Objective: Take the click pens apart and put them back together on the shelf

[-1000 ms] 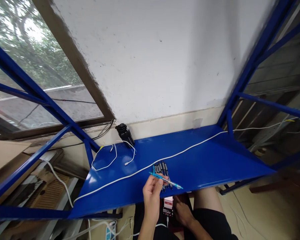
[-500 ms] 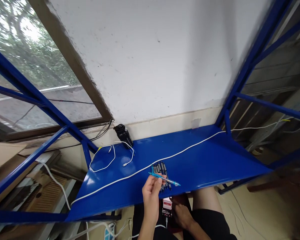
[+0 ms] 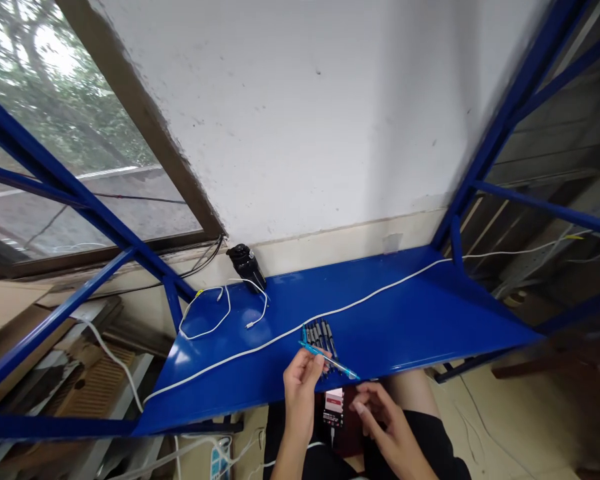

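Note:
Between the thumb and fingers of my left hand [image 3: 303,377] is a light-blue pen [image 3: 347,370], held slantwise above the table's front edge. Its clear end points right and down, toward my right hand [image 3: 380,413]. That hand is just past the pen's end, fingers bent and apart, with nothing in it that I can see. Behind my left hand, several grey and dark pens [image 3: 323,330] lie side by side in a row on the blue table [image 3: 405,320]; my hand and the held pen partly cover them.
A white cable [image 3: 360,303] runs across the table behind the pens. At the back left stand a black bottle [image 3: 249,267] and a looped white charging cable [image 3: 207,331]. A lit phone [image 3: 333,407] lies below the table edge, plugged in. Blue metal frames [image 3: 460,200] rise at both sides.
My right hand has risen from my lap toward the clear end of the pen, and its fingers have opened. My left hand keeps hold of the pen, which now slopes slightly more.

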A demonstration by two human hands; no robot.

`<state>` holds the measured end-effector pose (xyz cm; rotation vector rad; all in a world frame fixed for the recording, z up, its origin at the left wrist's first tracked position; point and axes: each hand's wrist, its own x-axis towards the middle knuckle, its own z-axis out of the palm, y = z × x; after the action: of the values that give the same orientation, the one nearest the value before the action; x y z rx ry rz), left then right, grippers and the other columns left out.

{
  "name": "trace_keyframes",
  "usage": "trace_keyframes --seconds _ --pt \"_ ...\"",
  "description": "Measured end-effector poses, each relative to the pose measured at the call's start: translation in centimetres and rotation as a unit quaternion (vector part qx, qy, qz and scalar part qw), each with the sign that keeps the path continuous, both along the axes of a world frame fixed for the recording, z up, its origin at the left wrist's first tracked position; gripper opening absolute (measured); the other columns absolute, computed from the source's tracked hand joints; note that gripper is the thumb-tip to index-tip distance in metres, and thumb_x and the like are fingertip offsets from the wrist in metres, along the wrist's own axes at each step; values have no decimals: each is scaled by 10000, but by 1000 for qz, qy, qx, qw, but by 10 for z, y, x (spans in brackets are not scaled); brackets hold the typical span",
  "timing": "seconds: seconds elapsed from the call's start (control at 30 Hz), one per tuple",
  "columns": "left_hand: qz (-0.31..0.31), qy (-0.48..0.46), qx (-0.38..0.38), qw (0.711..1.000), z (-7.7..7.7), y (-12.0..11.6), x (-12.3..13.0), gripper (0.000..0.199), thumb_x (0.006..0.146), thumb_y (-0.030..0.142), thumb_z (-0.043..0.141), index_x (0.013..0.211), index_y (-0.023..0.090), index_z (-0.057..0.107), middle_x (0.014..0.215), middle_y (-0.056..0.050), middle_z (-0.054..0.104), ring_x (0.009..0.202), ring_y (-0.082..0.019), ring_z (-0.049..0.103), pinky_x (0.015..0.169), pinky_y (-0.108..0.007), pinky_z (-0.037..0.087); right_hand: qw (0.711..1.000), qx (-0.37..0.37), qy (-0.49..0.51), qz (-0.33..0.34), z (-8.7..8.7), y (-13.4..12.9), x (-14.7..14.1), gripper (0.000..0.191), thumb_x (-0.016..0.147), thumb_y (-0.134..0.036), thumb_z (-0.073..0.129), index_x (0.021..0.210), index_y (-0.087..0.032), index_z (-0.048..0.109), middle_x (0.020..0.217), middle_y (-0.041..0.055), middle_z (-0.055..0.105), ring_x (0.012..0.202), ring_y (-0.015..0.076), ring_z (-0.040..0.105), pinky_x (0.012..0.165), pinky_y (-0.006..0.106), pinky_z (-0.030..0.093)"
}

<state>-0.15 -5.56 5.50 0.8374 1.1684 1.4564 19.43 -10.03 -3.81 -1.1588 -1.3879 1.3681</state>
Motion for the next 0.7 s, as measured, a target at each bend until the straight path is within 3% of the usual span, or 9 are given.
trace_keyframes --seconds 0.07,0.17,0.23,0.33,0.43,0.5,0.6,0.67,0.7 --pt "-29 -4 5 1000 0 0 8 353 964 495 809 994 143 834 965 -103 794 877 -210 684 842 -293 540 997 7 55 -50 31 5 2 464 1064 -554 654 1441 -284 627 1106 85 779 741 204 706 632 298 579" --pt "-67 -6 15 998 0 -1 17 346 988 487 782 991 144 828 966 -110 797 883 -222 699 851 -306 544 992 81 26 -94 62 18 3 368 977 -518 789 1243 -264 796 1082 111 801 941 277 752 800 350 624" --pt "-77 -8 20 997 -1 -3 19 352 991 490 775 1003 142 830 974 -119 805 907 -243 723 871 -326 556 989 93 28 -110 70 24 2 306 937 -525 830 1066 -248 852 935 93 788 863 273 729 767 351 612" --pt "-79 -3 23 997 -4 -4 15 352 969 492 798 1010 145 844 1040 -139 832 989 -288 765 939 -363 576 983 -21 151 -106 68 27 -8 322 938 -536 838 955 -215 823 627 -14 581 545 148 512 521 270 461" --pt "-87 13 18 996 -3 -4 13 340 937 486 835 1024 159 860 1109 -154 849 1076 -322 784 1005 -393 586 925 -124 338 -123 60 33 -20 337 906 -477 898 805 -209 721 585 -79 429 480 78 318 454 223 334" --pt "-102 21 10 994 -1 -6 16 370 928 492 843 1120 177 859 1142 -152 851 1115 -325 784 1031 -401 588 876 -150 425 -172 60 45 -25 342 860 -453 948 819 -225 697 675 -54 545 535 92 434 504 229 429" --pt "-143 55 2 988 -3 -14 22 422 942 532 816 1190 193 850 1134 -144 852 1083 -304 787 982 -368 602 826 -172 492 -214 72 76 -22 389 829 -524 962 945 -254 707 998 15 728 882 186 689 754 321 609" --pt "-190 91 -1 978 -9 -23 22 430 981 576 753 1111 183 867 1051 -144 856 977 -278 793 868 -325 612 803 -155 542 -195 87 99 -16 387 821 -451 986 963 -262 680 1004 -9 715 956 186 697 858 349 622" --pt "-213 99 -3 972 -13 -28 20 456 995 600 723 1073 176 873 998 -145 857 913 -264 792 807 -308 608 791 -136 568 -183 95 109 -12 366 844 -403 977 980 -268 666 917 -40 675 871 158 673 852 345 620"
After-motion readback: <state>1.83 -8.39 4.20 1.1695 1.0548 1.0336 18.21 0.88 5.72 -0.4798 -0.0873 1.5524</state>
